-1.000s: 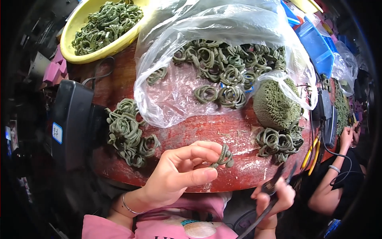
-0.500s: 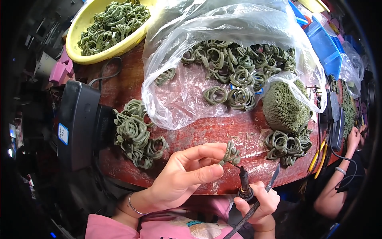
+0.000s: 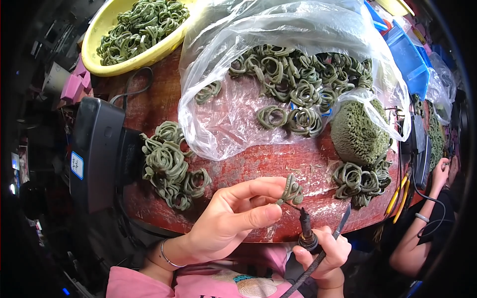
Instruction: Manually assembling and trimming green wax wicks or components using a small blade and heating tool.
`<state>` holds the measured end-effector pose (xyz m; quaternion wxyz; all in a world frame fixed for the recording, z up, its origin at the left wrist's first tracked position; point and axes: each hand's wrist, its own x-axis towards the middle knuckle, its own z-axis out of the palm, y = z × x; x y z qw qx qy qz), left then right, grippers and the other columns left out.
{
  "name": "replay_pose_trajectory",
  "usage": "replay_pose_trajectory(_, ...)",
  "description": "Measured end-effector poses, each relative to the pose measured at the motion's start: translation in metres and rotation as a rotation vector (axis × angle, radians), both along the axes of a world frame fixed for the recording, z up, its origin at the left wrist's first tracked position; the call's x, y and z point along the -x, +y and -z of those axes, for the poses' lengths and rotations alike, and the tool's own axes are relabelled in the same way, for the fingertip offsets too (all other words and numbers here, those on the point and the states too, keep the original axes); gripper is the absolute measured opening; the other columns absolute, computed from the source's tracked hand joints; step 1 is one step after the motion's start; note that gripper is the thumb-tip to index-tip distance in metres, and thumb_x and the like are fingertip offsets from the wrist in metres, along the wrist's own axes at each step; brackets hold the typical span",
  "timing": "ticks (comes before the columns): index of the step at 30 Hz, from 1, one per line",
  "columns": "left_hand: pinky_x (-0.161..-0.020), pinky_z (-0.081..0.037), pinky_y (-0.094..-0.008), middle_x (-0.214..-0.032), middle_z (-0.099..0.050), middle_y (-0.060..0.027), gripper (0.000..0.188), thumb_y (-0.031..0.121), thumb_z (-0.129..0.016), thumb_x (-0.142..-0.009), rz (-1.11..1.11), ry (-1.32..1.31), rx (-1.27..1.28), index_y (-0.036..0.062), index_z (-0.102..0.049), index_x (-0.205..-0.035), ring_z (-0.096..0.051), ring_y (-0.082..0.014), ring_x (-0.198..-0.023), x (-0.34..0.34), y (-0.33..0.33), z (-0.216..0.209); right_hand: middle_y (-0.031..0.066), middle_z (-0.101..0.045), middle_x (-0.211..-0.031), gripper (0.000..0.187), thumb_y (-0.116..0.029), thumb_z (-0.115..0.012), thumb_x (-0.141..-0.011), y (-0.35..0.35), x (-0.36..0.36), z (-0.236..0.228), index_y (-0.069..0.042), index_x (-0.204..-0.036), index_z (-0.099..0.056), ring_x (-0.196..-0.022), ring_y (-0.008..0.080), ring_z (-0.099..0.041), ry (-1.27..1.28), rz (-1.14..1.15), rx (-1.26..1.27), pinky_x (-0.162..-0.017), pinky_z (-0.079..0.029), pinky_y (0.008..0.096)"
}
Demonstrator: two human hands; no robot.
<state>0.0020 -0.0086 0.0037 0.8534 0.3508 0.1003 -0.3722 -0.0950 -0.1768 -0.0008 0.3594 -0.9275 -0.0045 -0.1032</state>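
Observation:
My left hand (image 3: 233, 221) pinches a small green ring-shaped piece (image 3: 293, 192) between thumb and fingers, above the table's near edge. Closed round a soldering-iron-like tool (image 3: 305, 226) with a dark, crusted shaft and thin wire tip is my right hand (image 3: 330, 256). That tip reaches the lower side of the piece; whether it touches is too fine to make out. The same hand also keeps a dark metal spatula (image 3: 343, 221) with a pointed flat blade, slanting between its fingers. Loose green rings lie in a pile (image 3: 166, 164) to the left and another (image 3: 365, 181) to the right.
Green rings fill a yellow basin (image 3: 92, 57) and lie in a clear plastic bag (image 3: 213, 141). A rough green lump (image 3: 357, 134) stands at right. A black device (image 3: 99, 154) borders the left; blue bins (image 3: 407, 59) and a co-worker's arm (image 3: 417, 233) are at right.
The ring piece has tilted a little more upright in my left fingers. Both hands stay nearly in place, and the whole view has shifted slightly.

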Motion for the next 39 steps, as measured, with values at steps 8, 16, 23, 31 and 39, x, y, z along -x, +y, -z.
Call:
replay_pose_trajectory(8,-0.080,-0.047,-0.0280,-0.117,-0.050,-0.0172,0.027,0.009,-0.065,-0.076,-0.016,0.042,0.017,-0.0003,-0.056,-0.100,-0.051,-0.0281,-0.106,0.0005,0.0005,-0.0006,0.0061,-0.050,-0.052,0.041,-0.040,-0.065,-0.074,-0.0012,-0.0005,-0.0016,0.000,-0.073,-0.056,-0.040,0.0189,-0.050,0.026,-0.008,0.012,-0.040,-0.038,0.0264)
replay_pose_trajectory(16,-0.080,-0.047,-0.0283,-0.117,-0.050,-0.0173,0.027,0.009,-0.065,-0.076,-0.013,0.051,0.025,0.0001,-0.056,-0.101,-0.051,-0.0288,-0.106,0.0013,-0.0023,-0.0011,0.0065,-0.051,-0.053,0.041,-0.040,-0.065,-0.074,-0.0057,-0.0002,-0.0037,0.000,-0.073,-0.056,-0.041,0.0187,-0.050,0.050,-0.019,-0.011,-0.040,-0.039,0.0263)
replay_pose_trajectory(23,-0.080,-0.047,-0.0281,-0.118,-0.048,-0.0188,0.027,0.008,-0.064,-0.077,-0.010,0.040,0.029,-0.0003,-0.055,-0.101,-0.051,-0.0288,-0.106,0.0004,-0.0021,-0.0007,0.0065,-0.052,-0.053,0.042,-0.041,-0.064,-0.074,-0.0047,-0.0006,-0.0059,0.001,-0.073,-0.056,-0.041,0.0185,-0.051,0.079,-0.013,-0.002,-0.040,-0.039,0.0261)
replay_pose_trajectory(31,-0.080,-0.048,-0.0281,-0.115,-0.049,-0.0187,0.025,0.006,-0.063,-0.077,-0.013,0.053,0.009,0.0001,-0.055,-0.100,-0.051,-0.0293,-0.105,0.0013,-0.0027,-0.0030,0.0066,-0.053,-0.054,0.043,-0.040,-0.065,-0.073,-0.0069,0.0007,-0.0038,0.001,-0.073,-0.057,-0.042,0.0174,-0.051,0.072,-0.023,-0.016,-0.041,-0.039,0.0257)
replay_pose_trajectory(39,-0.083,-0.042,-0.0293,-0.116,-0.048,-0.0175,0.026,0.010,-0.065,-0.076,-0.011,-0.018,0.000,0.0008,-0.056,-0.099,-0.051,-0.0256,-0.103,0.0019,-0.0056,-0.0021,0.0045,-0.052,-0.051,0.043,-0.043,-0.061,-0.076,-0.0039,-0.0017,-0.0003,0.000,-0.069,-0.056,-0.040,0.0164,-0.052,-0.005,0.027,-0.116,-0.042,-0.040,0.0248)
